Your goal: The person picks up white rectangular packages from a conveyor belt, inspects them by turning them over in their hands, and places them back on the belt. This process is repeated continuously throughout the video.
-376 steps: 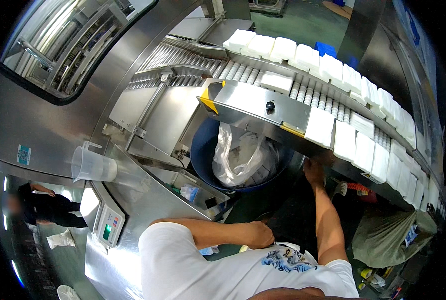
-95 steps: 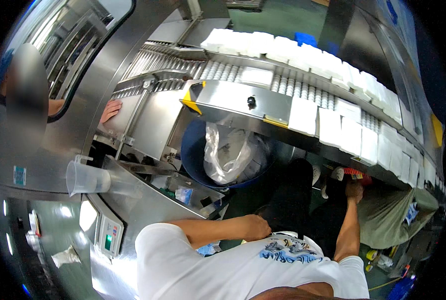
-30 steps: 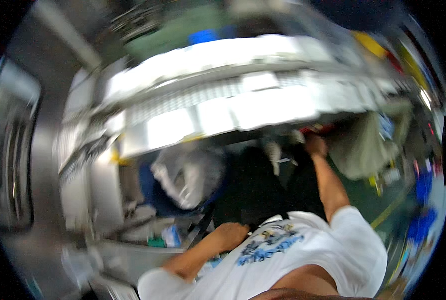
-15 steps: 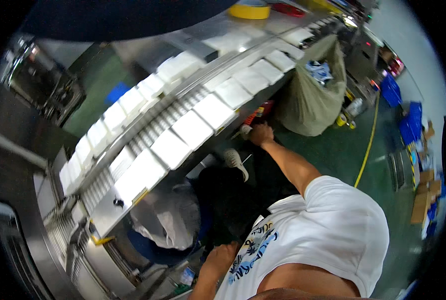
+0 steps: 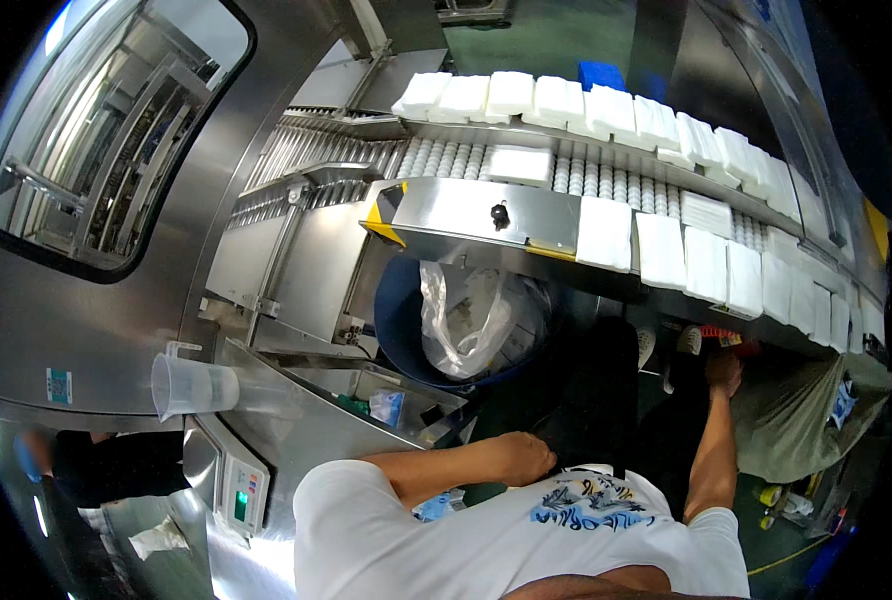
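My left hand (image 5: 528,459) is curled closed at my lap, beside the hem of my white shirt; whatever it may hold is hidden. Lower right, under the conveyor edge, my right hand (image 5: 724,372) is closed next to a red-orange object (image 5: 721,335). What its fingers grip, if anything, I cannot make out. White folded stacks (image 5: 663,250) line the near metal ledge above that hand. Another row of white stacks (image 5: 556,102) stands along the far ledge. Between the rows, a roller conveyor (image 5: 571,178) carries several more stacks.
A blue bin (image 5: 391,325) lined with a clear bag stands under the conveyor. To the left, a clear plastic jug (image 5: 194,388) sits by a scale (image 5: 238,490). A machine with a window (image 5: 116,140), a large green-grey sack (image 5: 791,420) and a person in dark clothes (image 5: 116,468) flank me.
The view has swung left, bringing in the machine window, jug and scale. Both hands stay low and closed, the right one still near the red-orange object.
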The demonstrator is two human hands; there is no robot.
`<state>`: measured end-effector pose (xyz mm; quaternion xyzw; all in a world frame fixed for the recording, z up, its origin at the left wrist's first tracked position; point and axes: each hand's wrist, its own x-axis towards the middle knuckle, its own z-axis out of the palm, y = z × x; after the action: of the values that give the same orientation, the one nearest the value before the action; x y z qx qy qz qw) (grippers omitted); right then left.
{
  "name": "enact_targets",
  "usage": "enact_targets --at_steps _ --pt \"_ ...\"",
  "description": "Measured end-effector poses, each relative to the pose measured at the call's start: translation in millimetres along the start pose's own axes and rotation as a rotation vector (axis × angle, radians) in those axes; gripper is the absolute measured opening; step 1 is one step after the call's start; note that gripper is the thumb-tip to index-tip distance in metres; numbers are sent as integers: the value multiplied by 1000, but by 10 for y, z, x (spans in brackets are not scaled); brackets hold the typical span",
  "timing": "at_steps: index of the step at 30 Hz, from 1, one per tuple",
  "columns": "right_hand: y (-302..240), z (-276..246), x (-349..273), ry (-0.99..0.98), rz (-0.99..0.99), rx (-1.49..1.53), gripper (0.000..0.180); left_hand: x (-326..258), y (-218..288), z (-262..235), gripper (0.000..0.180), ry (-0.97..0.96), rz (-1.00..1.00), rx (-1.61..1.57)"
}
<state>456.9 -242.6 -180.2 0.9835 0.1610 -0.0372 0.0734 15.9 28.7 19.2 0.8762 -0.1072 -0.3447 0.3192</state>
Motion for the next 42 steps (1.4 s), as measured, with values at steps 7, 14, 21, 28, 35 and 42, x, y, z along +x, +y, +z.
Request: enact_targets --at_steps 7,14,21,28,35,42 --pt "-146 -143 -51 -12 -31 6 44 19 39 55 28 22 -37 -50" --pt "161 161 89 43 -105 -87 51 21 -13 8 33 28 18 8" --pt "35 43 -28 30 -61 45 51 39 0 45 38 -1 -7 -18" --pt "384 255 39 157 -81 -169 45 42 -4 -107 40 -7 18 -13" --pt "-26 -150 -68 -56 16 -8 53 36 -43 47 41 54 19 -28" --pt "133 32 5 -2 -4 -118 42 63 -56 49 42 30 30 3"
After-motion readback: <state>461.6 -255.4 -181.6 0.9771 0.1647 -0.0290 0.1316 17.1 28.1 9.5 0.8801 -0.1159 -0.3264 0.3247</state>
